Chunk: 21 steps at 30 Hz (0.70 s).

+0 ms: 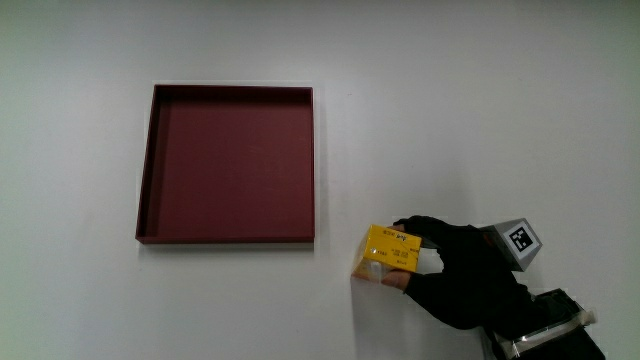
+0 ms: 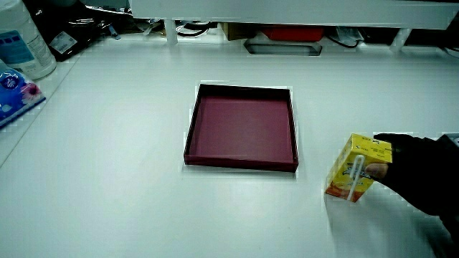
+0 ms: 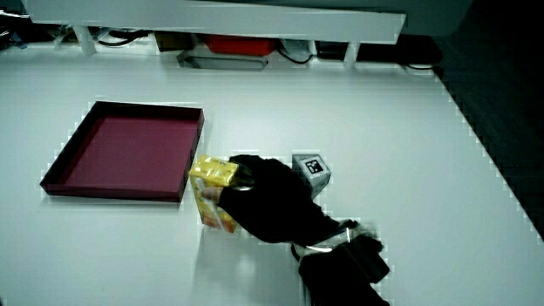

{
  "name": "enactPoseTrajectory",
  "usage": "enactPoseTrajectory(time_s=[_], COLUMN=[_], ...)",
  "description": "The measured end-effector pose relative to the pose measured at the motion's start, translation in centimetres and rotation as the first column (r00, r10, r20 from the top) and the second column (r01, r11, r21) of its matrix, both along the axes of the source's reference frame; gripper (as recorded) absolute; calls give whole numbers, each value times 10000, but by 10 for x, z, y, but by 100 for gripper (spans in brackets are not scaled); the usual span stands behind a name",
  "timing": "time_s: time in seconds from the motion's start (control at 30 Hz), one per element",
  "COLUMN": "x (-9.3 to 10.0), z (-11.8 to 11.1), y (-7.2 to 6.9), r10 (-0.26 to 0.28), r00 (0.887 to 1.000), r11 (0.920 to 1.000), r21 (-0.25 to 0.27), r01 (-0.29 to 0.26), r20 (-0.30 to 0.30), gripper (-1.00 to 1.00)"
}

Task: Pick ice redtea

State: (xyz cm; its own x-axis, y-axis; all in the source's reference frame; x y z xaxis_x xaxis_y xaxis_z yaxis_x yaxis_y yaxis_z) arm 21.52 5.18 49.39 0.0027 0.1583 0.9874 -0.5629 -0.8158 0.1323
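The ice redtea is a small yellow drink carton [image 1: 385, 254] standing upright on the white table beside the dark red tray [image 1: 150, 170], nearer to the person than the tray's near corner. The gloved hand [image 1: 455, 272] is wrapped around the carton, with fingers over its upper edge and the thumb on its near face. In both side views the carton [image 2: 356, 174] [image 3: 212, 194] rests on the table with the hand [image 2: 419, 175] [image 3: 272, 208] closed on it. The tray [image 2: 208, 107] [image 3: 68, 161] has nothing in it.
A patterned cube [image 1: 520, 241] sits on the back of the hand. White bottles and a blue packet [image 2: 18, 68] stand at the table's edge. A low partition with cables and a grey tray [image 2: 281, 46] runs along the table's far edge.
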Motion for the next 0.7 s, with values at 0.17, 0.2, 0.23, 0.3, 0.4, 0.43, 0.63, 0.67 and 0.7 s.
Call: enactPoseTrajectory(time_s=[0.17, 0.2, 0.23, 0.3, 0.4, 0.43, 0.63, 0.67, 0.7], x=[-5, -6, -8, -12, -22, -25, -47, -52, -55], z=[-12, -14, -17, -24, -33, -34, -37, -38, -32], y=[-11, -13, -16, -21, -31, -35, -56, -58, -62], r10=[91, 75, 100, 147, 165, 191, 490, 535, 546], r00=[9995, 9994, 9992, 9989, 9993, 9994, 9987, 9984, 9984], r11=[9994, 9991, 9986, 9972, 9926, 9903, 9869, 9888, 9862], r21=[318, 425, 519, 722, 1201, 1369, 1531, 1387, 1569], r01=[-100, -89, -120, -179, -205, -228, -504, -556, -522], r20=[296, 336, 381, 437, 342, 284, 127, 187, -109], gripper=[100, 100, 100, 100, 100, 100, 100, 100, 100])
